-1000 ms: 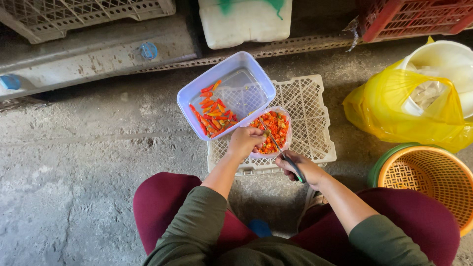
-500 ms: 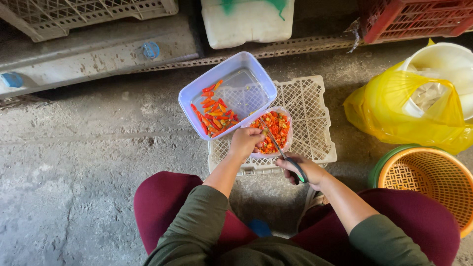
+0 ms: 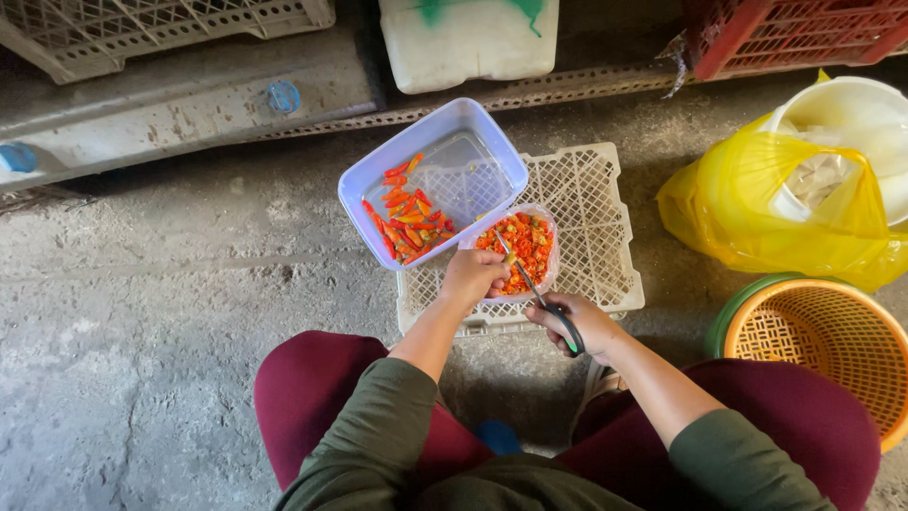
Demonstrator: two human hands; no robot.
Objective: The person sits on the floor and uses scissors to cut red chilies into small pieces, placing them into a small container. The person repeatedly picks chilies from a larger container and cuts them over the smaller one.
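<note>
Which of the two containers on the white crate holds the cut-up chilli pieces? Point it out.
The small clear tub, right under the left hand and the scissors. The larger pale blue tub behind it holds whole chillies instead.

A single head-worn camera looks steeply down over the seated person's lap, facing forward across the rough grey concrete floor (image 3: pixel 132 312). It sits close above the upturned white lattice plastic crate (image 3: pixel 591 203) at centre frame, with the knees at the bottom edge and a metal rail along the top.
</note>
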